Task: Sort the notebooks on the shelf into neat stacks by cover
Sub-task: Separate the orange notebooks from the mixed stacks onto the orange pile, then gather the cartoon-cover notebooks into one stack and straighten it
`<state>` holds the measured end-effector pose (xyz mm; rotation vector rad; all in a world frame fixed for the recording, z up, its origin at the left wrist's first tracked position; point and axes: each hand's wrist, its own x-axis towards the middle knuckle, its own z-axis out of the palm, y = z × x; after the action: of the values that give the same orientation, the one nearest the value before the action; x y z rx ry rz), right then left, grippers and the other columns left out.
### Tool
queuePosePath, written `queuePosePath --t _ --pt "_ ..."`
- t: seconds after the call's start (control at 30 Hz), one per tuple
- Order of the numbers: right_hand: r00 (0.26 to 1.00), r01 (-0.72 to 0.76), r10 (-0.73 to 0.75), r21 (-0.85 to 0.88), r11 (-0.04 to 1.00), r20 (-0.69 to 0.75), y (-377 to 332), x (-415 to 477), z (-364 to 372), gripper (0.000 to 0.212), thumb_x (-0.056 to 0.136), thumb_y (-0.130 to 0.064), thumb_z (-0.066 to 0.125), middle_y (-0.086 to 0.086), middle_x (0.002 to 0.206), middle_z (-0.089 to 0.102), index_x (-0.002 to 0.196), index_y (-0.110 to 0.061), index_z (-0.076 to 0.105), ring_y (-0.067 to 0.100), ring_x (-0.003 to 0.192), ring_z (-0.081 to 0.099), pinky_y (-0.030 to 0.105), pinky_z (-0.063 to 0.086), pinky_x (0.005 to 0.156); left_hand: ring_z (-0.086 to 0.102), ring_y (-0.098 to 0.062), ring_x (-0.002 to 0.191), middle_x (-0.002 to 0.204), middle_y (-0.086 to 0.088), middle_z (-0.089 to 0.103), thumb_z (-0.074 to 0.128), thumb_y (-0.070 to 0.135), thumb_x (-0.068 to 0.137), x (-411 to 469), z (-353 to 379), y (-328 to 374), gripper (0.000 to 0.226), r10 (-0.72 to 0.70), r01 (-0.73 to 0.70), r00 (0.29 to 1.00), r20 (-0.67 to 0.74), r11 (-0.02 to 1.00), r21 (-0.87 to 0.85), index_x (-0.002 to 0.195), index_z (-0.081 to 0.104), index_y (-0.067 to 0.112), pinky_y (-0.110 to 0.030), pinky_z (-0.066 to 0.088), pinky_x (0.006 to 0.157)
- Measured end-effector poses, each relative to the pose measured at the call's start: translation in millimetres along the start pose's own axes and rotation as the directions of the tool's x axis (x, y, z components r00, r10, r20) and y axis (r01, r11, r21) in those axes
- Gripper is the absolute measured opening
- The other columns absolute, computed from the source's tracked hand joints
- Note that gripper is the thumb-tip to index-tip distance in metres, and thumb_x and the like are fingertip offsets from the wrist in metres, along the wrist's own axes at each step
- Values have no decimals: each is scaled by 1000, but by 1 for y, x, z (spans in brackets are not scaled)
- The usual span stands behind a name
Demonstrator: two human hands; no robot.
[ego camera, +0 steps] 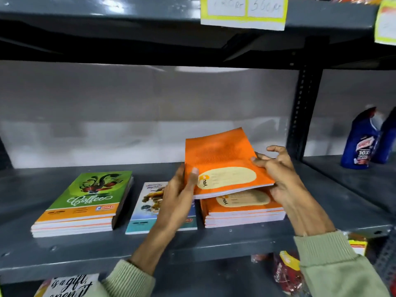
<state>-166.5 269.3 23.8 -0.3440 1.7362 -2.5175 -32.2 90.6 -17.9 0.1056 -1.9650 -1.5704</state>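
An orange notebook (222, 159) with a cream label is held tilted just above a stack of matching orange notebooks (244, 213) on the grey shelf (150, 247). My left hand (180, 196) grips its left edge, thumb on the cover. My right hand (280, 170) holds its right edge, fingers partly spread. A stack of green "Coffee" notebooks (85, 202) lies at the left. Between the two stacks lies a pale blue notebook (147, 206), partly hidden by my left hand.
The shelf above carries yellow-edged price tags (244, 11). A black perforated upright (304, 112) stands right of the orange stack. Blue cleaner bottles (364, 140) stand on the neighbouring shelf at the right. Packaged goods (287, 273) lie on the shelf below.
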Motion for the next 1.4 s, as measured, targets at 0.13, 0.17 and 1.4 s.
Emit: queuePosePath --t 0.13,0.17,1.4 --pt "1000 20 -21 -111 994 -10 -3 12 -28 41 87 10 65 3 83 76 99 -23 45 14 56 72 27 56 47 70 8 80 84 32 73 51 25 98 10 30 -9 19 -109 109 994 16 993 -38 105 61 39 -10 54 60" --pt "999 37 -36 -141 989 7 -3 15 -33 40 87 9 65 1 80 77 102 -22 45 14 55 73 26 56 45 71 3 86 91 27 74 50 25 98 11 35 -11 21 -115 115 993 26 993 6 111 61 39 -16 57 68" --pt "843 506 135 -853 127 520 103 -101 120 56 102 -49 24 16 143 48 140 -12 42 33 133 38 43 30 112 55 -37 115 117 -19 65 52 20 88 -6 -65 -36 42 -58 146 989 -138 575 805 128 49 7 -42 47 89"
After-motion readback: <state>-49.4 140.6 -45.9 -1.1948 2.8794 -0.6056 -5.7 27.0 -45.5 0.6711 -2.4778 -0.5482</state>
